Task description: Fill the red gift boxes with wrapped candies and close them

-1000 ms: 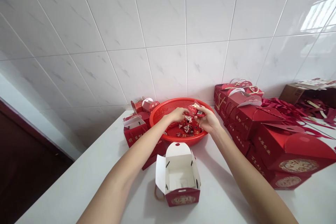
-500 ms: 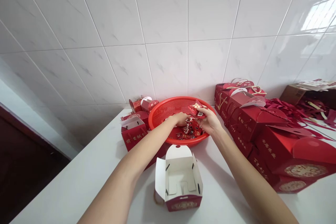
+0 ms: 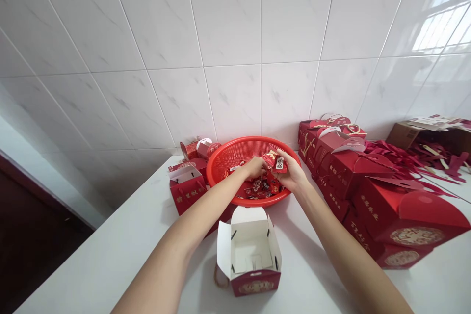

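Over the right side of the red plastic basket (image 3: 225, 154), my right hand (image 3: 293, 172) is closed around red wrapped candies (image 3: 275, 161). My left hand (image 3: 253, 169) is over the middle of the basket, its fingers closed and pointing toward those candies. What the left fingertips hold, if anything, is hidden. More small red wrapped candies (image 3: 257, 189) lie in the bottom of the basket. In front of it stands a red gift box (image 3: 253, 255) with its white flaps open; nothing shows inside.
Closed red gift boxes (image 3: 382, 216) are stacked along the right. Another open red box (image 3: 187, 186) and smaller boxes (image 3: 206, 148) stand at left. Dark red ribbons (image 3: 393, 157) and a brown carton (image 3: 403, 135) lie at the far right. A tiled wall (image 3: 235, 93) rises behind.
My right hand has lifted and turned slightly, showing the candies' labels more plainly. The left hand has drawn up a little out of the candy pile. The view has shifted slightly.
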`<state>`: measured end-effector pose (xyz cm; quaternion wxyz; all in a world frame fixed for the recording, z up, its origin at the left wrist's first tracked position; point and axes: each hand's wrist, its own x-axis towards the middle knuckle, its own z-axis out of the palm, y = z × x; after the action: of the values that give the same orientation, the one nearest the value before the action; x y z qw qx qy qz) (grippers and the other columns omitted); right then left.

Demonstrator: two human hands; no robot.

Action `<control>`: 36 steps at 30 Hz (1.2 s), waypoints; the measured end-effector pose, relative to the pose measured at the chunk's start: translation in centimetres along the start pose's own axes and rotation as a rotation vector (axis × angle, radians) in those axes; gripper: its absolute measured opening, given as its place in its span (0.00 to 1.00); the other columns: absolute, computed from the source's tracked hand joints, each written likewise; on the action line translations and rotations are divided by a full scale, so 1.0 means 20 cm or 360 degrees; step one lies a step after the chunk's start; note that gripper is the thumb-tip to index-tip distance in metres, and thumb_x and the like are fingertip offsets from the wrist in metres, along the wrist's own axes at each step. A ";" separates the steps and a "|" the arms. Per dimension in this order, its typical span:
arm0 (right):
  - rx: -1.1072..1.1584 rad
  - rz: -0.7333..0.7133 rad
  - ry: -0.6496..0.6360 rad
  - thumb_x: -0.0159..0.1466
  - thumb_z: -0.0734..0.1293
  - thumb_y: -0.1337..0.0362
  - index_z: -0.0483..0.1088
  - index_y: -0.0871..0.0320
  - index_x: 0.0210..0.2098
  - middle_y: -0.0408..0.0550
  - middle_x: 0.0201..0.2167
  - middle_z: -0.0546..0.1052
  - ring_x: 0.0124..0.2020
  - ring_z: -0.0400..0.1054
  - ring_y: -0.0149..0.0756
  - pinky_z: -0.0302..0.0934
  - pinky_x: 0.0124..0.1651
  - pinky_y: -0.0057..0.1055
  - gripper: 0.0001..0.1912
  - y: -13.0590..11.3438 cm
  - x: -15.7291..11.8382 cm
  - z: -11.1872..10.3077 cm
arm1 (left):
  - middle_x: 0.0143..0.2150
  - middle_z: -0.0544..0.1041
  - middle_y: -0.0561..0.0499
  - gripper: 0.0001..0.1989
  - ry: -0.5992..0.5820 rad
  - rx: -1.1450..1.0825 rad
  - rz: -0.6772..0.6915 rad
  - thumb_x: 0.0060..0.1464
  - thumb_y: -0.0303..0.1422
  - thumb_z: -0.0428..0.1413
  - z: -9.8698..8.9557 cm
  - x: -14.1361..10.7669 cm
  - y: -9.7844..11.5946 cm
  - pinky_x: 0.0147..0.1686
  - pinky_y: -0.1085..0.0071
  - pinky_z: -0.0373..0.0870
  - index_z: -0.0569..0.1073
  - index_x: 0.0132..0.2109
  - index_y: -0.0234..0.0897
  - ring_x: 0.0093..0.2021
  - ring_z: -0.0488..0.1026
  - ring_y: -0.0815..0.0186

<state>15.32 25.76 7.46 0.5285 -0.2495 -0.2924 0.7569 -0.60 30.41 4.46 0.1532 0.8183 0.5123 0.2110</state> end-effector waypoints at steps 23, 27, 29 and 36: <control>-0.0495 -0.0328 -0.0305 0.48 0.79 0.62 0.76 0.58 0.29 0.41 0.24 0.77 0.24 0.69 0.30 0.64 0.27 0.25 0.12 -0.15 -0.31 0.19 | 0.42 0.82 0.47 0.16 0.0672 -0.1076 0.0080 0.48 0.38 0.66 -0.44 -0.63 0.39 0.48 0.64 0.75 0.79 0.44 0.35 0.44 0.78 0.61; -0.1239 -0.0443 -0.0747 0.57 0.75 0.63 0.78 0.58 0.32 0.42 0.25 0.77 0.24 0.67 0.30 0.59 0.27 0.25 0.05 -0.17 -0.46 0.23 | 0.43 0.82 0.47 0.14 0.0846 -0.1108 0.0111 0.49 0.39 0.66 -0.54 -0.76 0.47 0.52 0.63 0.74 0.80 0.40 0.35 0.47 0.78 0.60; -0.1569 -0.0530 -0.0936 0.60 0.72 0.67 0.78 0.58 0.30 0.43 0.27 0.78 0.27 0.68 0.31 0.58 0.30 0.26 0.02 -0.15 -0.52 0.25 | 0.41 0.82 0.48 0.14 0.0865 -0.1095 0.0085 0.49 0.39 0.66 -0.56 -0.80 0.50 0.51 0.62 0.75 0.80 0.40 0.35 0.45 0.78 0.61; -0.2001 -0.0531 -0.1179 0.65 0.64 0.70 0.73 0.57 0.30 0.40 0.23 0.73 0.23 0.62 0.27 0.53 0.28 0.26 0.09 -0.02 -0.60 0.29 | 0.38 0.81 0.48 0.11 0.0686 -0.1061 0.0162 0.52 0.38 0.65 -0.52 -0.84 0.56 0.44 0.65 0.77 0.80 0.38 0.35 0.41 0.79 0.62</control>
<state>15.41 13.45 12.57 0.2611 -0.1855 -0.8627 0.3914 -3.68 10.88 15.55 0.2889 0.6849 0.3950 0.5398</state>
